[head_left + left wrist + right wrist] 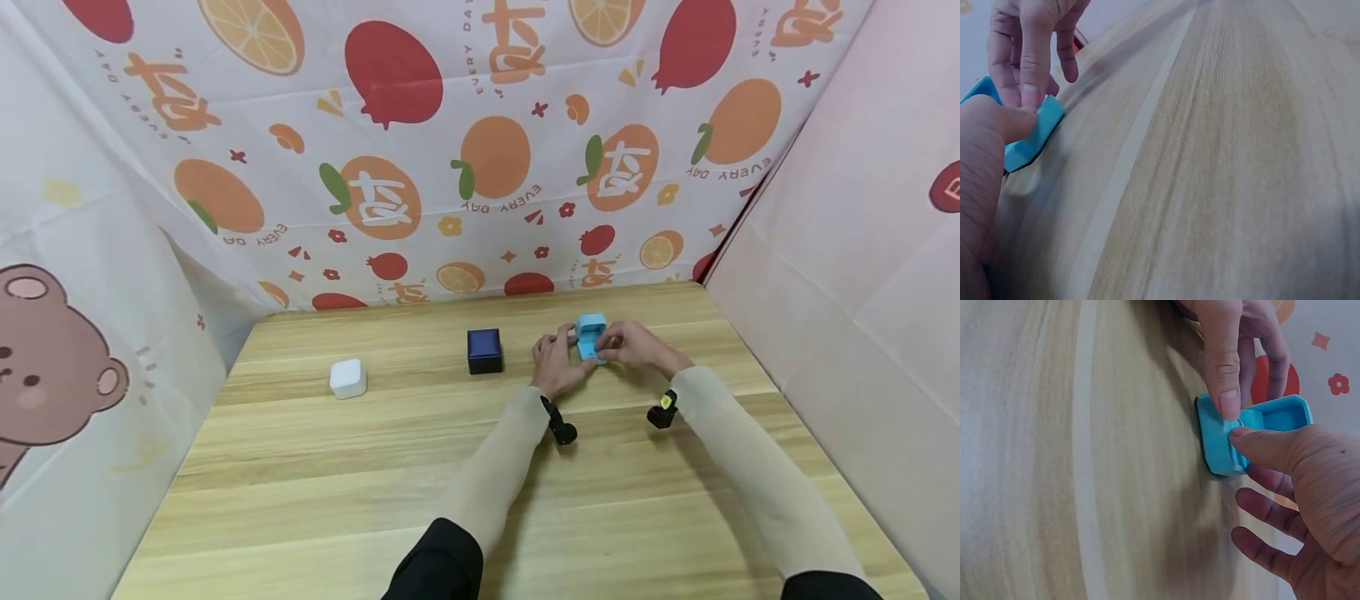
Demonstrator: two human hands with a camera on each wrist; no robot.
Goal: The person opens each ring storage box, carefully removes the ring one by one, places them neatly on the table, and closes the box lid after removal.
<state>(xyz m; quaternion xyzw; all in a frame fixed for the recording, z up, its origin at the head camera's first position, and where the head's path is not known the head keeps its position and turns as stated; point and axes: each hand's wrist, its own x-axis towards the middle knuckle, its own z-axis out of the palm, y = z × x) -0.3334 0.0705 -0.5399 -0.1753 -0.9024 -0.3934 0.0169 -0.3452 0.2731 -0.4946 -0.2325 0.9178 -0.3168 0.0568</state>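
Observation:
A light blue ring box (591,321) stands on the table with its lid raised. My left hand (555,362) grips the box from its left side, fingers behind and thumb at the front edge. From the other side my right hand (637,346) reaches over the box opening, its thumb and index finger pinched together at the slot. In the right wrist view a thin silvery ring (1240,423) shows as a small arc at the thumb tip, mostly hidden. The other fingers of the right hand spread loosely beside the box.
A dark blue box (484,351) sits left of my left hand, lid down. Farther left is a white rounded box (348,379). The wooden table (360,483) meets a fruit-print cloth (450,242) at its back edge and pale cloth walls at both sides.

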